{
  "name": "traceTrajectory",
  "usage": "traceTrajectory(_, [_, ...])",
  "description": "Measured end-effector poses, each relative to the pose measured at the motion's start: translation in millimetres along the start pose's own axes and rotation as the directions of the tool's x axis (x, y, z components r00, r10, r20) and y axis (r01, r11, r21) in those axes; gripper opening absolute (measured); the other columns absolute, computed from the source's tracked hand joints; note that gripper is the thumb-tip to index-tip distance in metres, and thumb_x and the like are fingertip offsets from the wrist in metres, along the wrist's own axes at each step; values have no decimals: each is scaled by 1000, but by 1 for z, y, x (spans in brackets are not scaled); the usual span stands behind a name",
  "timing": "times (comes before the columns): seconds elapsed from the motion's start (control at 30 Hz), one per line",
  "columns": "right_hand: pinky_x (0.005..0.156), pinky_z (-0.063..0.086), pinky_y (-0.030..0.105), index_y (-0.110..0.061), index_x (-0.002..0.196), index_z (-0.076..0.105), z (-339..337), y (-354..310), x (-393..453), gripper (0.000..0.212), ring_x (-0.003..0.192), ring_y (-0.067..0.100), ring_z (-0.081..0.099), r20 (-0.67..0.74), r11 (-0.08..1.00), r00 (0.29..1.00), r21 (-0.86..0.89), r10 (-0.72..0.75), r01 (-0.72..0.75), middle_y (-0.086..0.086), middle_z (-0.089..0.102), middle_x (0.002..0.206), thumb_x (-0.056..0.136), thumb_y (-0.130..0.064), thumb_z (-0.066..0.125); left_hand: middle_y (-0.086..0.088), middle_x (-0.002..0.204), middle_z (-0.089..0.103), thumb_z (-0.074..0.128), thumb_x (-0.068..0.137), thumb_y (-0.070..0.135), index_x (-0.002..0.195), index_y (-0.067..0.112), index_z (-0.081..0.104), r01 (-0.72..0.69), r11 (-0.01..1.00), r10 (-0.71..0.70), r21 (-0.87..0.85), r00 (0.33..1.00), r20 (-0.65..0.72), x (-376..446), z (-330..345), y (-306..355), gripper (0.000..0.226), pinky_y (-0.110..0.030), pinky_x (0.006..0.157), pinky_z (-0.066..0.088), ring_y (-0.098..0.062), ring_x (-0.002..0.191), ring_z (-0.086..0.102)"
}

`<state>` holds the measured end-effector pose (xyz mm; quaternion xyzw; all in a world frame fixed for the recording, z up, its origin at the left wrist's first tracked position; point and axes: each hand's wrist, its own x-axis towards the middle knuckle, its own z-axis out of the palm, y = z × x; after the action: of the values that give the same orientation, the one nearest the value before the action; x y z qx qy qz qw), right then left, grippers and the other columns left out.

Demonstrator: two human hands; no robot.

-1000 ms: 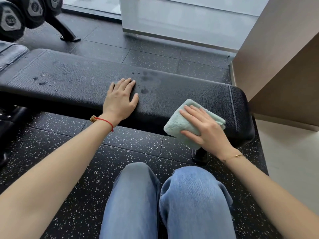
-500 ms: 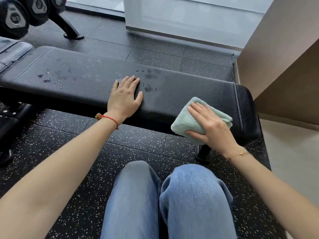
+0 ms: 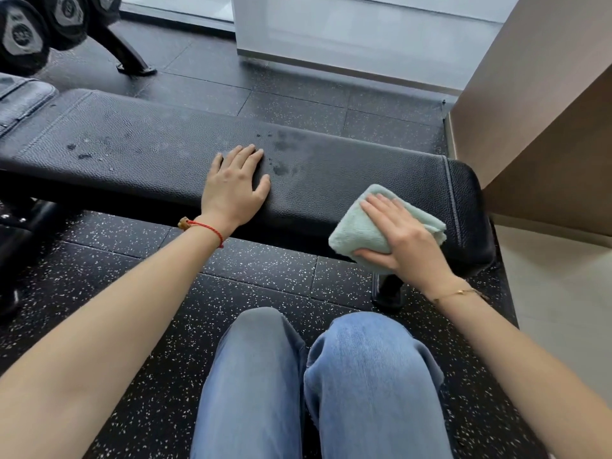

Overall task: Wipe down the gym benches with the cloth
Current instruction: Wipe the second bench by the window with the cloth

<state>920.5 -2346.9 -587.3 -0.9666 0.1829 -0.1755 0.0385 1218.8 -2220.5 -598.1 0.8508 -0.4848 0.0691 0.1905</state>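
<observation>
A long black padded gym bench runs across the view from left to right. Wet spots and smears show on its top near the middle and at the left. My left hand lies flat on the bench's front edge, fingers spread, holding nothing. My right hand presses a folded pale green cloth against the bench's near side, close to its right end, thumb tucked under the cloth.
My knees in blue jeans are just in front of the bench, over speckled black rubber flooring. A second padded seat sits at far left. A dumbbell rack stands at back left. A beige wall closes the right.
My right hand and the cloth have shifted slightly right along the bench's near side. The left hand stays flat in the same spot.
</observation>
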Motion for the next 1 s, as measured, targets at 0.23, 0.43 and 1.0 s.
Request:
traceTrajectory(0.23, [123, 18, 39, -8, 148, 37, 24, -46, 51, 82, 146, 21, 28, 67, 995, 993, 38, -93, 91, 9, 34, 155, 87, -56, 61, -5, 159, 27, 39, 99, 36, 151, 15, 32, 14, 1000, -14, -1, 996, 87, 3, -4, 5, 56, -46, 122, 6, -21, 149, 17])
traceTrajectory(0.43, [121, 25, 41, -11, 146, 42, -6, 31, -44, 83, 144, 16, 33, -86, 998, 996, -49, 28, -33, 4, 40, 153, 79, -47, 75, -5, 157, 32, 44, 97, 33, 148, 15, 37, -60, 995, 65, -76, 996, 68, 1, -3, 39, 55, -46, 122, 7, -20, 148, 20])
traceTrajectory(1.0, [122, 18, 35, -17, 148, 39, -27, 59, -50, 78, 147, 13, 23, -42, 895, 898, 109, 439, -432, -1, 34, 156, 86, -62, 52, -6, 157, 32, 39, 97, 38, 148, 15, 37, -163, 979, 173, -119, 981, 85, 1, 25, 97, 56, -46, 122, 9, -21, 148, 21])
